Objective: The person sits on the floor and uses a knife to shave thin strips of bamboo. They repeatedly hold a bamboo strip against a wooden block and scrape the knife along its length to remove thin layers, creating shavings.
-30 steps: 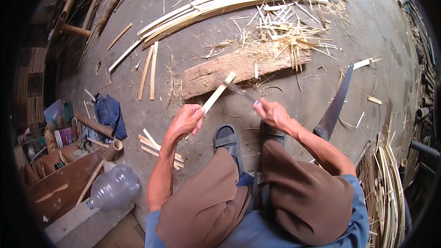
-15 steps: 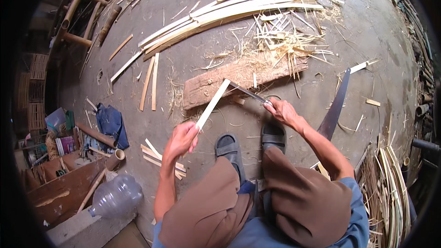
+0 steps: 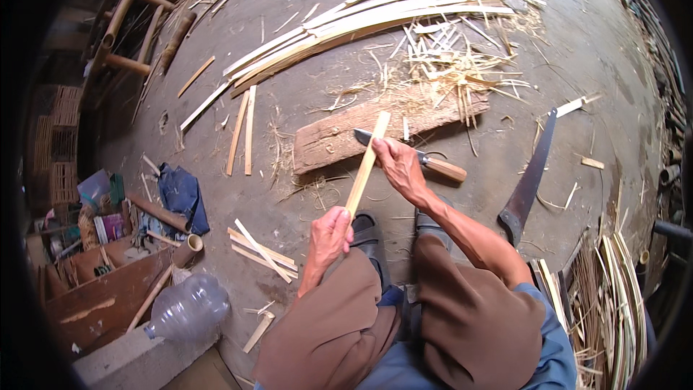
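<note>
My left hand point(image 3: 330, 235) grips the lower end of a pale bamboo strip point(image 3: 366, 166) that slants up over a weathered wooden plank point(image 3: 325, 146). My right hand point(image 3: 399, 166) closes on the strip's upper half. A knife lies across the plank just under that hand: its blade point(image 3: 361, 135) shows left of the strip and its wooden handle point(image 3: 444, 170) sticks out free to the right. I squat with both knees below my hands.
A handsaw point(image 3: 530, 180) lies on the floor to the right. Long split bamboo slats point(image 3: 361, 25) and shavings cover the far floor. Short strips point(image 3: 263, 253), a blue cloth point(image 3: 180, 195), a plastic bottle point(image 3: 189, 309) and a wooden box point(image 3: 94, 296) sit left. Thin splints point(image 3: 613, 296) pile right.
The right hand has let the knife down onto the plank and moved left onto the strip. The strip has swung from a low slant to nearly upright.
</note>
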The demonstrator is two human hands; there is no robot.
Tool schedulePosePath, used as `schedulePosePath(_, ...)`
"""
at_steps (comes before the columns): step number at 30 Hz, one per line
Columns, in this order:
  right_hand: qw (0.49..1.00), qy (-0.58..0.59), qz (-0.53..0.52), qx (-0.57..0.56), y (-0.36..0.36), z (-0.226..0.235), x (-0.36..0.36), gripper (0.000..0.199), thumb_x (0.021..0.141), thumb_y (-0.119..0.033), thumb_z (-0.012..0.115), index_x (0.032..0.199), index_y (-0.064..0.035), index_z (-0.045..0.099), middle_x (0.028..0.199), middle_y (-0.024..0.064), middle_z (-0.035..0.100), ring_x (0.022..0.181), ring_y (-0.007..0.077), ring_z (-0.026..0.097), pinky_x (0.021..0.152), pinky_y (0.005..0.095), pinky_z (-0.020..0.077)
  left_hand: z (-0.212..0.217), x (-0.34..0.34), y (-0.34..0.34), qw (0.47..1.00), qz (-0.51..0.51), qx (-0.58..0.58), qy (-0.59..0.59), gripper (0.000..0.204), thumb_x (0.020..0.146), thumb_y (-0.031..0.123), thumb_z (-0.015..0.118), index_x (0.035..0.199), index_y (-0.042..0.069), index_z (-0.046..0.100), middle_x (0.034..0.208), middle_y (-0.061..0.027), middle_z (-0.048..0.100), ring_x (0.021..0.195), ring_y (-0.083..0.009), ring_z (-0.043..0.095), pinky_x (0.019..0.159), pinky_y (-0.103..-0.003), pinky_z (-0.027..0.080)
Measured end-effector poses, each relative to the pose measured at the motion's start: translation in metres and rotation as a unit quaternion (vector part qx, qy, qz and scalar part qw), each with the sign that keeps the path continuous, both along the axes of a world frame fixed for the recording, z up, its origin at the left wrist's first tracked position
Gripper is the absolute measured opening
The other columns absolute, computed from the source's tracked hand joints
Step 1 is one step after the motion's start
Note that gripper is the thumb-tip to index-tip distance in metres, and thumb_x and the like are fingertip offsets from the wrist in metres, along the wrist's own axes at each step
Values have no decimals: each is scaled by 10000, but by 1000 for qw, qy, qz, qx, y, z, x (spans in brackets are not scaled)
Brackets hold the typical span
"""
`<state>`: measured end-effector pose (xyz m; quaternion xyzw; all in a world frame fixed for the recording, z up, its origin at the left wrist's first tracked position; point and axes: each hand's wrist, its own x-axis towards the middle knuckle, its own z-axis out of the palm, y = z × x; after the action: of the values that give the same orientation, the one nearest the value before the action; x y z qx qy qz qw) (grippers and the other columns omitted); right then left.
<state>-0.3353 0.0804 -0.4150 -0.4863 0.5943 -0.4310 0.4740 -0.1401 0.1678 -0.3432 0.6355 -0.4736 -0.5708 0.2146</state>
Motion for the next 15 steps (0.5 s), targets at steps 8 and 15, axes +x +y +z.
schedulePosePath(8,972,90,94,-194,59,1,-20,272,998,-112,564,744,-25,519,641,129,474,545,285,493,541,409,408,-63,60,18,948,273,-94,-134,284,1039,231,434,971,5,591,584,-54,571,420,-118,529,415,-285,440)
schedulePosePath(15,915,378,87,-109,45,-42,-79,448,881,-197,700,1284,-72,549,1134,179,568,1040,388,557,892,476,467,-147,178,137,815,218,-111,-525,277,968,202,563,1169,12,586,1110,-216,612,1019,-390,591,852,-490,480)
